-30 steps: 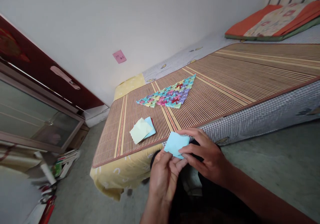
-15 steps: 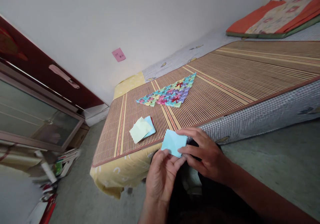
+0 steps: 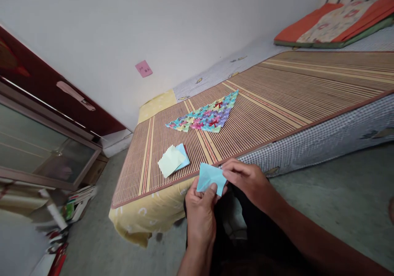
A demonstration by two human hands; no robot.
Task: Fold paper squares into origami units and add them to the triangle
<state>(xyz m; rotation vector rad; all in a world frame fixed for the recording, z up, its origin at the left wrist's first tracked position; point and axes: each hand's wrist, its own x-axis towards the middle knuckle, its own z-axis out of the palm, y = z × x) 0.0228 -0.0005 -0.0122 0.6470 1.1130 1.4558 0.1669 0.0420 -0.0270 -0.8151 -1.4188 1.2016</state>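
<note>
A light blue square of paper [image 3: 207, 175], with crease lines across it, is held over my lap by the bed's near edge. My left hand [image 3: 201, 204] grips it from below, the thumb pressed on its face and the fingers behind. At its right corner my right hand [image 3: 248, 179] pinches the paper between thumb and fingertips. Just left of my hands, a pale green paper sheet [image 3: 168, 162] lies over blue paper sheets [image 3: 184, 157] on the mat. Farther back lies a multicoloured piece of joined folded paper [image 3: 205, 113].
A striped bamboo mat [image 3: 261, 116] covers the bed, over a yellow cloth [image 3: 147, 214] at the left end. Folded orange bedding [image 3: 335, 23] sits at the far right. A pink note [image 3: 143, 68] is on the wall. A glass-fronted cabinet [image 3: 46, 140] stands left.
My left thumb has moved from the paper's lower left edge onto its face. The right fingers have gone from lying on the paper to pinching its right corner. The sheet has turned slightly.
</note>
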